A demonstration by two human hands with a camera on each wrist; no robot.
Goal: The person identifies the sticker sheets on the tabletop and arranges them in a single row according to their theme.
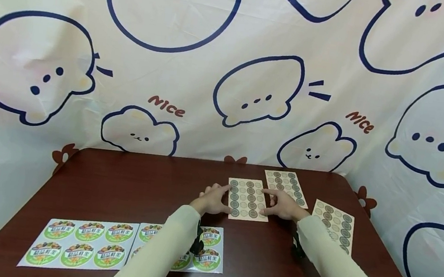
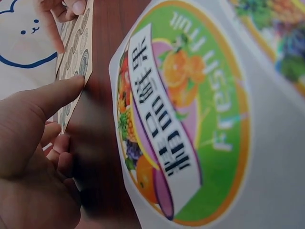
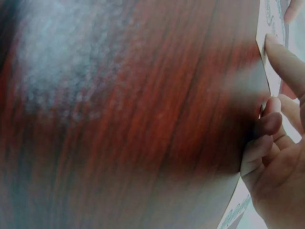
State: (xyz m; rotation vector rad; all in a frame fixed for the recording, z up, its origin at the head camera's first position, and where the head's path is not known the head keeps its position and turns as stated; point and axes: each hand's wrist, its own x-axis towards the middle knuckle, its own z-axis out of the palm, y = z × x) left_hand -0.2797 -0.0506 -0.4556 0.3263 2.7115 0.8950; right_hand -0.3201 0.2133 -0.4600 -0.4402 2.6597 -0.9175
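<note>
A cream sheet of round brown and grey stickers (image 1: pixel 245 198) is in front of me, between my two hands. My left hand (image 1: pixel 212 199) holds its left edge, with the thumb near the lower corner and the index finger higher up. From the other side my right hand (image 1: pixel 282 205) holds the right edge in the same way, its other fingers curled in. In the left wrist view the left thumb (image 2: pixel 57 95) rests at the edge of the sheet (image 2: pixel 76 71). The right wrist view has the right thumb (image 3: pixel 281 59) on the sheet's corner.
Two similar sticker sheets lie on the right, one farther back (image 1: pixel 283 185) and one (image 1: pixel 335 223) beside the right forearm. Two white sheets of green fruit labels lie at the front left (image 1: pixel 79 244), partly under the left sleeve (image 1: pixel 159 252). A patterned cloth (image 1: pixel 195 83) hangs behind the dark wooden table (image 1: pixel 134 187).
</note>
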